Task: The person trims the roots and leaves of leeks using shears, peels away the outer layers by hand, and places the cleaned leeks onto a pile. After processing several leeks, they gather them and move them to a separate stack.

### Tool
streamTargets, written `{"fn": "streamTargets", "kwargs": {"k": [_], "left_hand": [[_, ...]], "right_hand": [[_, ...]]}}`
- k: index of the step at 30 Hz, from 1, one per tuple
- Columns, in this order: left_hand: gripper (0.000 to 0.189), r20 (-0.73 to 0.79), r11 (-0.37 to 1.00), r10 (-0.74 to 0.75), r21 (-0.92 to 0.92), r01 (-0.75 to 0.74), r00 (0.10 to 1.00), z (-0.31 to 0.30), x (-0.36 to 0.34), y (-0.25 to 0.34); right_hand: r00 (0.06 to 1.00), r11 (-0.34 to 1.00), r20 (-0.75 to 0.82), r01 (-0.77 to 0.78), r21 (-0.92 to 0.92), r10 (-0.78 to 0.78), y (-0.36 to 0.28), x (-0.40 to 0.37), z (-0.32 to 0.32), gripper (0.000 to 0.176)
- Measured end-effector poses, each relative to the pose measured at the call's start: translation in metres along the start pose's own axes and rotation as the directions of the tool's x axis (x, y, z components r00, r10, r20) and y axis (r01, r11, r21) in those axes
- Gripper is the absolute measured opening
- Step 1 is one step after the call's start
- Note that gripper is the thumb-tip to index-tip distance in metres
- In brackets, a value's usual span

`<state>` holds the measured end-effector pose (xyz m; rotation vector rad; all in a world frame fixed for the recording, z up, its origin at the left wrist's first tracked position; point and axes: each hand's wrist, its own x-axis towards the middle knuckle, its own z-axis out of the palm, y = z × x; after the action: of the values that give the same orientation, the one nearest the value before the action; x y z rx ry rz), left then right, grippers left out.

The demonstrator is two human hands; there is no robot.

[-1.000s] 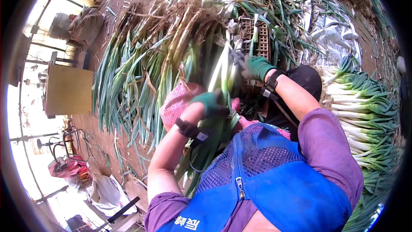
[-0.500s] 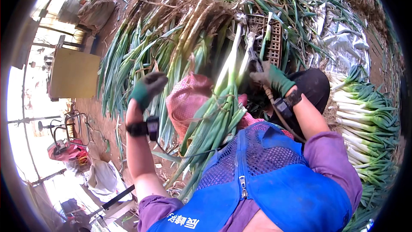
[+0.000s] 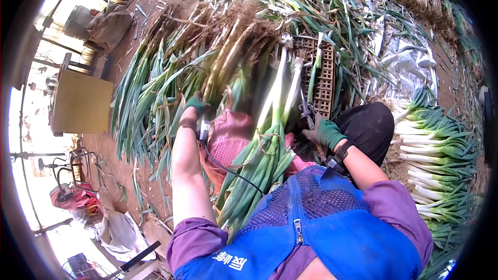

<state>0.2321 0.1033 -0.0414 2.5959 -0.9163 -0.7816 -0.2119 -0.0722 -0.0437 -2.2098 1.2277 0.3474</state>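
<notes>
My left hand (image 3: 196, 105), in a green and dark glove, is at the pile of untrimmed green onions (image 3: 171, 72), against their stalks. Its fingers are mostly hidden. In my right hand (image 3: 326, 134), also gloved, is a dark air gun (image 3: 307, 110) with a hose; the fingers are closed around it. A bunch of cleaned green onions (image 3: 277, 98) with white stems lies across my lap, leaves towards me. Beneath it is a pink mesh sack (image 3: 231, 132).
A brown plastic crate (image 3: 325, 83) stands ahead, with a green onion on it. Cleaned green onions (image 3: 430, 155) lie in a row at right, near silvery sheeting (image 3: 410, 62). Loose leaves cover the ground at the back. A yellowish board (image 3: 80, 101) stands at left.
My left hand has moved right and in to the untrimmed stalks. My right hand has dropped lower, with the air gun still in it. The view has shifted slightly.
</notes>
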Motion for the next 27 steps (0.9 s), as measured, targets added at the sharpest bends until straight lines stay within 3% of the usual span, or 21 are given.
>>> {"fn": "streamTargets", "kwargs": {"k": [3, 5, 7, 9, 11, 13, 15, 17, 21, 22, 24, 26, 27], "left_hand": [[0.070, 0.176, 0.988, -0.021, -0.148, 0.048, 0.984, -0.018, -0.011, -0.001], [0.054, -0.031, 0.988, -0.013, -0.152, 0.009, 0.999, -0.023, -0.007, -0.017], [0.050, -0.038, 0.937, 0.006, -0.348, -0.018, 0.999, -0.060, -0.032, 0.012], [0.047, -0.053, 0.941, 0.054, -0.330, -0.068, 0.997, -0.089, -0.044, 0.038], [0.045, -0.092, 0.961, 0.212, -0.163, -0.225, 0.973, -0.100, -0.060, 0.074], [0.048, -0.078, 0.976, 0.199, 0.107, -0.190, 0.977, -0.090, -0.068, 0.115], [0.052, -0.045, 0.963, 0.177, 0.215, -0.163, 0.983, -0.065, -0.078, 0.152], [0.054, 0.100, 0.992, 0.120, 0.020, -0.122, 0.988, -0.032, -0.067, 0.156], [0.057, 0.318, 0.989, 0.071, 0.098, -0.107, 0.946, -0.011, -0.080, 0.159], [0.051, 0.331, 0.995, 0.079, 0.037, -0.097, 0.940, -0.008, -0.082, 0.152], [0.045, 0.391, 0.979, 0.097, -0.205, -0.016, 0.915, -0.008, -0.093, 0.137], [0.041, 0.412, 0.943, 0.092, -0.329, 0.053, 0.907, -0.007, -0.102, 0.130], [0.040, 0.404, 0.938, 0.078, -0.338, 0.069, 0.911, -0.006, -0.104, 0.131]], "right_hand": [[0.997, 0.996, 0.080, -0.030, 0.080, 0.024, 0.006, 0.002, -0.004, 0.082], [0.993, 0.997, 0.107, -0.046, 0.056, 0.040, 0.004, 0.004, -0.005, 0.084], [0.991, 0.997, 0.127, -0.049, 0.063, 0.040, 0.005, 0.005, -0.005, 0.086], [0.990, 0.994, 0.137, -0.035, 0.105, 0.020, 0.006, 0.005, -0.006, 0.086], [0.994, 0.978, 0.108, -0.029, 0.209, 0.006, 0.006, 0.006, -0.007, 0.075], [0.991, 0.946, 0.130, -0.044, 0.320, 0.002, 0.005, 0.012, -0.010, 0.066], [0.985, 0.895, 0.166, -0.036, 0.444, -0.042, 0.006, 0.014, -0.014, 0.058], [0.969, 0.819, 0.205, -0.007, 0.574, -0.136, 0.004, 0.014, -0.021, 0.051], [0.960, 0.701, 0.227, -0.047, 0.712, -0.166, -0.004, -0.013, -0.037, 0.038], [0.964, 0.706, 0.134, 0.069, 0.705, -0.228, -0.011, -0.029, -0.044, 0.041], [0.915, 0.689, 0.201, 0.106, 0.717, -0.349, -0.038, -0.076, -0.084, 0.049], [0.855, 0.693, 0.100, 0.338, 0.637, -0.508, -0.049, -0.092, -0.075, 0.055], [0.830, 0.780, 0.222, 0.341, 0.525, -0.512, -0.060, -0.095, -0.078, 0.057]]}}
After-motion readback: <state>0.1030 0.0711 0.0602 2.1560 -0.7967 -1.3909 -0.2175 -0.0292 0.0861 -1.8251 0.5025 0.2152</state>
